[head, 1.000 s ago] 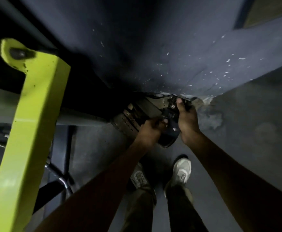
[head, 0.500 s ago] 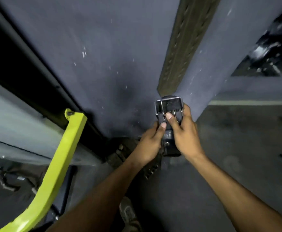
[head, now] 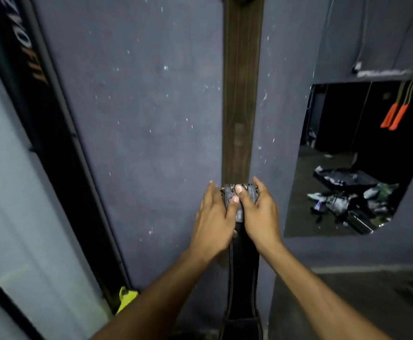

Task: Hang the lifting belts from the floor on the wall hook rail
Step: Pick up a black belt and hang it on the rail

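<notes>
A black lifting belt hangs straight down from both my hands, its metal buckle at the top. My left hand grips the buckle end from the left and my right hand grips it from the right, thumbs on the front. Behind them a brown lifting belt hangs flat against the blue-grey wall, running up out of the frame. The hook rail itself is not in view; only a dark shape shows at the top edge.
A dark opening in the wall at right shows clutter on a floor, with orange handles hanging on cords. A black banner frame slants along the left. A yellow-green machine part peeks out low left.
Both hands have lifted the black belt from near the floor up along the wall. My view has tilted up from my shoes to the wall and the hanging brown belt.
</notes>
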Action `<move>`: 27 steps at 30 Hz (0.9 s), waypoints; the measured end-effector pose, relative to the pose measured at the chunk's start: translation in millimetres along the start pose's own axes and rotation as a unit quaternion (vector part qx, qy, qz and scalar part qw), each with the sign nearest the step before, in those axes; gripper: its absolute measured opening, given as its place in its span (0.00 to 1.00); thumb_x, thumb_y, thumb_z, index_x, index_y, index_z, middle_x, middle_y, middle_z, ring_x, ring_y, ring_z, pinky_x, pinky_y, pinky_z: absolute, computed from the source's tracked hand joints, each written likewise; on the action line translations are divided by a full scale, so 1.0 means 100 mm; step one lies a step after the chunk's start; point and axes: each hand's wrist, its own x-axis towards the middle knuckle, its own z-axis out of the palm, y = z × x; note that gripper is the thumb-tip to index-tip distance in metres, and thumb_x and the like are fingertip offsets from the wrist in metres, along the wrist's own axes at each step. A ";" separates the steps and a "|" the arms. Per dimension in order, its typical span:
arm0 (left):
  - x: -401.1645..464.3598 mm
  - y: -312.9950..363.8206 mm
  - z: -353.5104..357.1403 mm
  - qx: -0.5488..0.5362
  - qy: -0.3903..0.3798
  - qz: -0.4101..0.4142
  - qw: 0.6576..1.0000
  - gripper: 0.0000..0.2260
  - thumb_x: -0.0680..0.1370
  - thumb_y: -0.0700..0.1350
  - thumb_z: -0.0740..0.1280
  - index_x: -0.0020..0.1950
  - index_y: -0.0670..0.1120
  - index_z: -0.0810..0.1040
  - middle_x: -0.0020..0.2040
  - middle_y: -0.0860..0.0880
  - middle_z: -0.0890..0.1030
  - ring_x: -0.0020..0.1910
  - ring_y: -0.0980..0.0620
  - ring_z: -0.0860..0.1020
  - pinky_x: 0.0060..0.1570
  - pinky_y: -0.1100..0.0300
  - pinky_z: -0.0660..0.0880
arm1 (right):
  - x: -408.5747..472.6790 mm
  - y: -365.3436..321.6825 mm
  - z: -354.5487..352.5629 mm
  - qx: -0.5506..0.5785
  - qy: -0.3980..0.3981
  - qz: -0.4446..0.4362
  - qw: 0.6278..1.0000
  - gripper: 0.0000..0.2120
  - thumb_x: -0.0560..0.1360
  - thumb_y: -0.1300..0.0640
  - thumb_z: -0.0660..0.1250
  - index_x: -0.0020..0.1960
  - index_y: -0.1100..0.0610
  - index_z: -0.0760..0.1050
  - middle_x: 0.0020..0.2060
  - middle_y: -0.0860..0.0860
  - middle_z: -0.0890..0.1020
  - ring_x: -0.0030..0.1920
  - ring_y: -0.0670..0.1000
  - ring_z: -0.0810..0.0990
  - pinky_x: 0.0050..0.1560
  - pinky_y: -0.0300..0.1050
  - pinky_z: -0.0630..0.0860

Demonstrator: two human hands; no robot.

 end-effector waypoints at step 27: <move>0.60 1.31 -1.25 -0.228 0.152 0.179 0.945 0.07 0.86 0.47 0.61 0.60 0.53 0.77 0.50 0.61 0.84 0.49 0.68 0.81 0.51 0.66 0.76 | 0.77 -1.97 -0.31 -0.213 0.137 -0.280 0.926 0.14 0.84 0.48 0.58 0.66 0.46 0.78 0.48 0.48 0.73 0.44 0.54 0.80 0.43 0.45 0.70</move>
